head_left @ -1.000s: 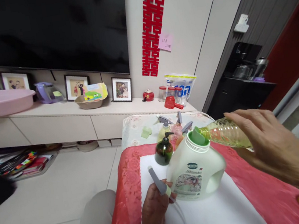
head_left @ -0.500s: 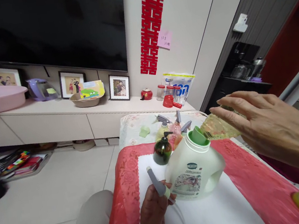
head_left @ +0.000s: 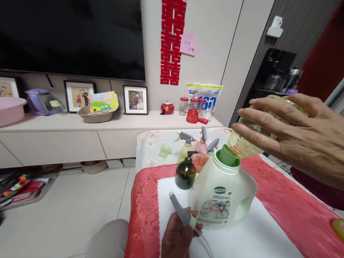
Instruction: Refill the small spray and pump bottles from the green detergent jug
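My left hand (head_left: 176,237) is closed around a grey spray trigger head (head_left: 179,209), whose thin dip tube hangs down to the right. My right hand (head_left: 308,139) grips a see-through yellow bottle (head_left: 246,140), tipped over with its mouth end at the green spout (head_left: 227,155) of a large pale-green detergent jug (head_left: 223,196). Fingers cover much of the bottle. The jug stands upright on a white sheet (head_left: 254,241). Behind it to the left are a dark green pump bottle (head_left: 185,172) and several spray bottles with grey triggers, among them a yellow one (head_left: 186,148) and a pink one (head_left: 200,147).
A red cloth (head_left: 140,201) covers the table under the white sheet. A roll of tape (head_left: 341,229) lies at the right edge. A crumpled green piece (head_left: 164,150) rests at the far left of the table. Behind stands a low cabinet (head_left: 54,137) with jars and picture frames.
My right hand has shifted slightly left and up, and the yellow bottle shows more of its base above the fingers. My left hand holds the trigger head much as before.
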A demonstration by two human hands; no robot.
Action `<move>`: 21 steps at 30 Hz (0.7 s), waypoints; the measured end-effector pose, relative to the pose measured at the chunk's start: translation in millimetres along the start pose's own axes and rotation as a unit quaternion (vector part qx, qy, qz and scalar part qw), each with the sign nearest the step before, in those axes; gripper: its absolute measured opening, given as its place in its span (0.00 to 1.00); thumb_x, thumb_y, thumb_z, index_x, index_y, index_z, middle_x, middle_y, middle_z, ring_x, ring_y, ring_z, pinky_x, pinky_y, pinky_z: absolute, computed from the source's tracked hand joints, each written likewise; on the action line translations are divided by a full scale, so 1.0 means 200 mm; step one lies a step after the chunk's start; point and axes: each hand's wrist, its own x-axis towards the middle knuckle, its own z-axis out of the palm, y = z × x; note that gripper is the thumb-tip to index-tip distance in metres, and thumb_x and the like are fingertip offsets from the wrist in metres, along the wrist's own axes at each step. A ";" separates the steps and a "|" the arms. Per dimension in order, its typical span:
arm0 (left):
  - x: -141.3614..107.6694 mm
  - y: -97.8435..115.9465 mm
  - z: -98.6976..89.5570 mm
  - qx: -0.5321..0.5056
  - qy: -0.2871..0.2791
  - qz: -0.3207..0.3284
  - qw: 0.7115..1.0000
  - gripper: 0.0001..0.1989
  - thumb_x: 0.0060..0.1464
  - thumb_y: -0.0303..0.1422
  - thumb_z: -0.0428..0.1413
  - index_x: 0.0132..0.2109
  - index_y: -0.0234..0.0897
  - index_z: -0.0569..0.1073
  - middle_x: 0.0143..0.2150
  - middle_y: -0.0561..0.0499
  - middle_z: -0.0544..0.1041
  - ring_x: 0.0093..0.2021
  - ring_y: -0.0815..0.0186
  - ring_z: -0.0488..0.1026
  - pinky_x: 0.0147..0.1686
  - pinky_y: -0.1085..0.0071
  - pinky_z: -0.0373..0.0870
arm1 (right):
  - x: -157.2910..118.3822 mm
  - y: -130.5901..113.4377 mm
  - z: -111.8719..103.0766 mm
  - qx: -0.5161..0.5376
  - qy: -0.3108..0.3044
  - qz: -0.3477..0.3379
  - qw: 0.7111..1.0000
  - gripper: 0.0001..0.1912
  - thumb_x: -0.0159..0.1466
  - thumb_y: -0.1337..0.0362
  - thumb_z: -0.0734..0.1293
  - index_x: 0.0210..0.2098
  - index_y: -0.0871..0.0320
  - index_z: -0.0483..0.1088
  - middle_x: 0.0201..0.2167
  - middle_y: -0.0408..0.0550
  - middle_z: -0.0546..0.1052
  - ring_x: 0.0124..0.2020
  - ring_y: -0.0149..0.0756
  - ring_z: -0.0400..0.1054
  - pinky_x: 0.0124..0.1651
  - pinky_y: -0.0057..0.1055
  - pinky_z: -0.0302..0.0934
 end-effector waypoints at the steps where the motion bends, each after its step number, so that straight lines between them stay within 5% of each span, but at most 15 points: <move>1: 0.00 0.00 0.00 0.001 -0.001 0.000 1.000 0.26 0.40 0.46 0.74 0.44 0.37 0.81 0.41 0.44 0.82 0.32 0.62 0.78 0.35 0.65 0.72 | 0.01 0.00 -0.01 -0.010 0.005 -0.004 1.000 0.23 0.72 0.77 0.51 0.60 0.59 0.65 0.63 0.54 0.66 0.68 0.51 0.55 0.63 0.55 0.55; 7: 0.00 0.01 0.00 0.006 -0.003 -0.002 1.000 0.26 0.40 0.46 0.75 0.44 0.37 0.81 0.41 0.44 0.83 0.32 0.62 0.79 0.35 0.66 0.72 | 0.02 -0.01 -0.01 0.037 0.014 0.017 0.999 0.23 0.75 0.74 0.50 0.62 0.54 0.65 0.67 0.48 0.61 0.72 0.47 0.50 0.74 0.56 0.42; 11: 0.00 0.01 0.01 0.012 0.002 -0.005 1.000 0.26 0.39 0.46 0.75 0.43 0.37 0.80 0.41 0.44 0.83 0.32 0.62 0.79 0.34 0.67 0.72 | 0.00 -0.01 0.01 0.019 0.018 0.021 0.999 0.25 0.76 0.73 0.46 0.64 0.54 0.63 0.67 0.47 0.61 0.73 0.43 0.48 0.74 0.53 0.43; 18: -0.02 0.04 0.01 -0.006 -0.012 -0.020 1.000 0.22 0.45 0.42 0.73 0.45 0.37 0.81 0.43 0.44 0.83 0.34 0.63 0.79 0.36 0.68 0.73 | -0.08 -0.03 0.04 -0.039 -0.010 0.099 0.994 0.21 0.74 0.70 0.50 0.61 0.57 0.65 0.61 0.54 0.67 0.64 0.51 0.59 0.58 0.53 0.57; 21: -0.03 0.08 0.02 -0.021 -0.008 -0.034 0.999 0.20 0.49 0.41 0.72 0.46 0.36 0.80 0.43 0.46 0.82 0.36 0.65 0.78 0.40 0.68 0.75 | -0.23 -0.04 0.07 -0.014 -0.034 0.199 0.979 0.23 0.74 0.56 0.54 0.63 0.56 0.66 0.59 0.56 0.69 0.59 0.58 0.62 0.50 0.53 0.59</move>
